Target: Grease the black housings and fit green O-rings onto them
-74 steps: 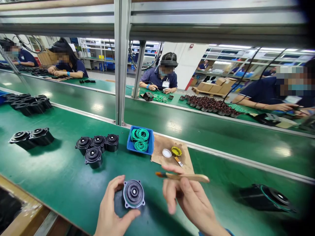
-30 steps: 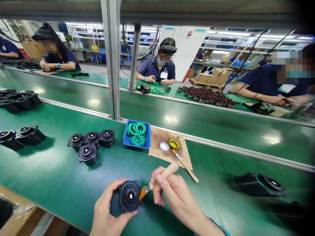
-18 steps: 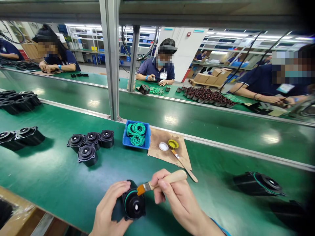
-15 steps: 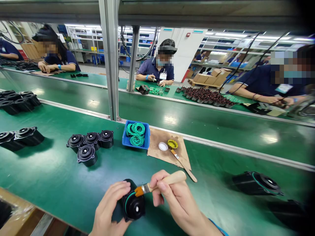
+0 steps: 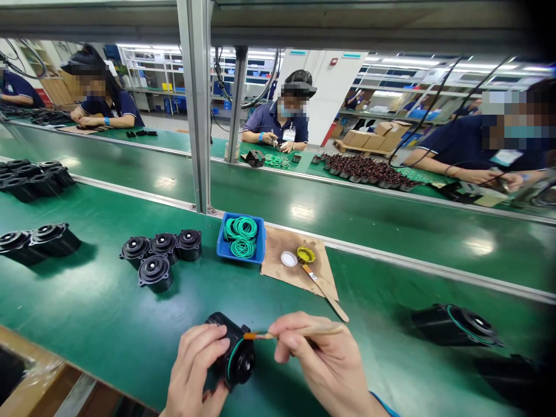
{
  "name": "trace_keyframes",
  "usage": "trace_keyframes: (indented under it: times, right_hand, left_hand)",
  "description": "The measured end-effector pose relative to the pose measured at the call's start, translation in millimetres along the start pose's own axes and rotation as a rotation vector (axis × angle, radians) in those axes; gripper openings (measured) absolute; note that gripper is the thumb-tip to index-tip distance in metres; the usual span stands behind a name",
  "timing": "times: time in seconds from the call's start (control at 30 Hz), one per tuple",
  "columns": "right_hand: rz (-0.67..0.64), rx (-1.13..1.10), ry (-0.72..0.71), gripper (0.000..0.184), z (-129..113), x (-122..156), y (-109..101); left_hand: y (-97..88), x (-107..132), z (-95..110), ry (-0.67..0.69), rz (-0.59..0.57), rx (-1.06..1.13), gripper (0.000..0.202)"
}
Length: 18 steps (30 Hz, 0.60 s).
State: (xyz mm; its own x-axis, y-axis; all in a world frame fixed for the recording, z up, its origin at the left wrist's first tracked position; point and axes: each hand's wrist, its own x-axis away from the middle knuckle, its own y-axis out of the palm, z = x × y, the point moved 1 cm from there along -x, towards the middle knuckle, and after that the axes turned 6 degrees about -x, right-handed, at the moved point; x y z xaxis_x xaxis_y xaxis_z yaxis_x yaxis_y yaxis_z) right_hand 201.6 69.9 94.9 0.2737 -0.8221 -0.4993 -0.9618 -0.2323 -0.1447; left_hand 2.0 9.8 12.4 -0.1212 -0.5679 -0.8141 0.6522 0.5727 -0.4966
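My left hand (image 5: 193, 370) grips a black round housing (image 5: 234, 353) with a green ring on its rim, tilted on its side on the green belt (image 5: 99, 324). A small wooden-handled brush (image 5: 295, 333) is pinched in my right hand (image 5: 324, 365), and its orange bristles touch the top edge of the housing. Both hands are at the near edge of the belt.
Several black housings (image 5: 158, 258) stand to the left, more (image 5: 35, 240) farther left. A blue tray of green rings (image 5: 241, 237) sits beside brown paper (image 5: 299, 266) with a yellow cap, a white cap and a second brush. Another housing (image 5: 456, 327) lies at right. People work across the line.
The housing has been tipped from face-up onto its side in my left hand. The brush has swung from steep to nearly level, its bristles now at the upper rim.
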Motion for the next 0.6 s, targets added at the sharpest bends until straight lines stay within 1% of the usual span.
trace_keyframes:
  times: [0.13, 0.3, 0.43, 0.5, 0.6]
  right_hand:
    - [-0.033, 0.08, -0.069, 0.033, -6, -2, 2]
    - [-0.063, 0.09, -0.107, 0.032, -8, -2, 4]
    - [-0.141, 0.13, -0.218, 0.035, -9, 1, 5]
    - [-0.193, 0.157, -0.291, 0.031, -11, 4, 5]
    - [-0.269, 0.166, -0.332, 0.026, -10, 10, 8]
  left_hand:
    - [-0.4, -2, 1, 0.021, -0.012, -0.019, 0.021]
    - [-0.7, -2, 2, 0.06, -0.012, -0.065, 0.024]
    - [-1.6, -3, 3, 0.074, -0.034, -0.077, 0.023]
    - [-2.0, -4, 2, 0.068, -0.035, -0.071, 0.022]
    - [-1.4, -1, 2, 0.057, -0.035, -0.066, 0.022]
